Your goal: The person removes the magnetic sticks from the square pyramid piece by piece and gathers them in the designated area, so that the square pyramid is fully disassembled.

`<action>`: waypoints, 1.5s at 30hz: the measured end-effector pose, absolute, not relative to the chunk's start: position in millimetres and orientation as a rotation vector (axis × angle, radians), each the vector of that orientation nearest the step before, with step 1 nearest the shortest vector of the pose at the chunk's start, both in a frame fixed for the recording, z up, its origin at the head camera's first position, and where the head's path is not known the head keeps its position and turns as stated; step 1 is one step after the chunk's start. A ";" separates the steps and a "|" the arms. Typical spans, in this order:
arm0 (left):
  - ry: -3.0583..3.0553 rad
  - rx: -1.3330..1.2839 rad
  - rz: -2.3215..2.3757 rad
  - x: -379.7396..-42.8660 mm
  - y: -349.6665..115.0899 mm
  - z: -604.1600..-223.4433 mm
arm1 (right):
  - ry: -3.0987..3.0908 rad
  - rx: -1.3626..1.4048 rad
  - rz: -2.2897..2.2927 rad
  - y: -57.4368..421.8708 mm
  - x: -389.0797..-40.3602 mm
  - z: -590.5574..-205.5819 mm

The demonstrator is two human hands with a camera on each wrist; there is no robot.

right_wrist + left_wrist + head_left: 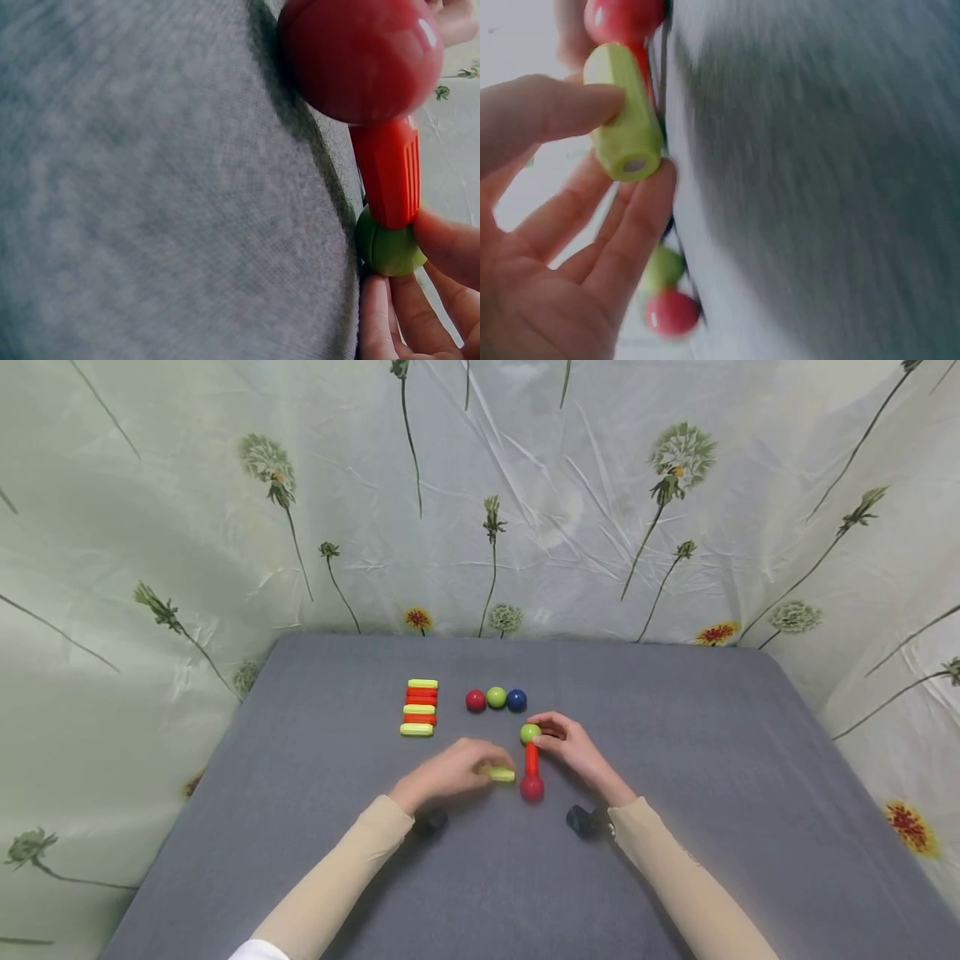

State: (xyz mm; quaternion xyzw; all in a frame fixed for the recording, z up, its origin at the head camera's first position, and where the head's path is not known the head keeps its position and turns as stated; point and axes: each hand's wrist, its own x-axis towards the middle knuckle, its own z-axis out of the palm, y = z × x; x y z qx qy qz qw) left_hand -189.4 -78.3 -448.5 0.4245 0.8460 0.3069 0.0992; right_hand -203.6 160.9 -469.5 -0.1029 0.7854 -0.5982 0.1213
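Note:
In the head view my left hand (459, 768) pinches a yellow-green toy rod (624, 112) between thumb and fingers. The rod's near end shows a small silvery disc. My right hand (576, 752) holds a green ball (530, 733) with thumb and fingertips. That ball sits at the far end of a red rod (532, 760), and a larger-looking red ball (364, 56) sits at its near end. The three pieces lie in line on the cloth. The yellow-green rod is just left of the red ball, apparently a little apart from it.
A column of several yellow and red rods (419, 709) lies at the left. Beyond the hands, a red ball (476, 700), a green ball (497, 697) and a blue ball (517, 699) stand in a row. Grey cloth (480, 893) covers the table; a flower-patterned curtain (450, 568) hangs behind.

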 end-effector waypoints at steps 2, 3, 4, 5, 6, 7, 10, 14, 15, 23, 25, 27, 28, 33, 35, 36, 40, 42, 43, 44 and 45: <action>2.571 1.181 0.994 -190.0 -90.6 -447.7 | 2.298 -0.286 -1.739 160.7 -203.1 -469.1; 2.608 1.131 1.027 -190.3 -97.8 -447.5 | 2.298 -0.282 -1.736 160.7 -202.8 -469.0; 2.643 1.080 1.058 -190.5 -105.6 -446.8 | 2.299 -0.277 -1.731 160.9 -202.5 -468.6; 2.694 1.037 1.075 -191.1 -113.7 -446.9 | 2.297 -0.272 -1.728 160.3 -200.9 -464.7; 2.734 0.992 1.092 -191.8 -122.0 -446.8 | 2.292 -0.271 -1.731 161.0 -201.3 -465.0; 2.766 0.925 1.103 -192.3 -129.2 -446.5 | 2.291 -0.270 -1.730 161.7 -201.5 -464.8; 2.867 0.843 1.093 -196.5 -147.8 -447.6 | 2.299 -0.277 -1.724 164.2 -202.5 -464.2; 2.984 0.760 1.031 -201.3 -161.9 -450.6 | 2.315 -0.285 -1.721 166.0 -204.3 -467.1; 3.004 0.739 1.019 -201.9 -163.9 -451.2 | 2.316 -0.286 -1.720 165.9 -204.2 -467.2; 3.065 0.654 0.964 -204.8 -165.6 -455.5 | 2.337 -0.299 -1.694 166.0 -201.2 -465.8; 3.085 0.665 0.961 -204.6 -163.1 -454.2 | 2.368 -0.304 -1.673 166.6 -199.9 -464.9; 3.095 0.698 0.971 -204.4 -158.8 -452.2 | 2.408 -0.293 -1.646 167.2 -198.4 -463.9; 3.092 0.725 0.984 -204.2 -155.6 -450.7 | 2.428 -0.279 -1.637 167.3 -197.8 -463.3; 2.896 0.892 1.090 -199.8 -129.0 -444.3 | 2.517 -0.183 -1.558 167.2 -195.0 -460.7; 2.776 0.925 1.096 -196.7 -115.5 -443.7 | 2.553 -0.166 -1.502 166.9 -193.4 -459.5; 2.727 0.933 1.078 -195.4 -108.7 -444.0 | 2.570 -0.169 -1.471 166.8 -192.3 -459.0; 2.628 0.951 0.964 -192.5 -85.8 -448.4 | 2.612 -0.187 -1.387 165.8 -188.4 -457.7; 2.630 0.965 0.916 -192.9 -78.4 -450.8 | 2.601 -0.226 -1.379 166.2 -187.2 -458.2; 2.638 0.980 0.901 -193.5 -75.8 -452.2 | 2.585 -0.249 -1.387 166.7 -186.8 -458.2; 2.646 0.990 0.894 -194.2 -74.0 -453.1 | 2.567 -0.284 -1.398 167.9 -186.7 -458.6; 2.652 0.999 0.893 -195.0 -72.9 -453.8 | 2.546 -0.311 -1.412 168.9 -186.4 -458.6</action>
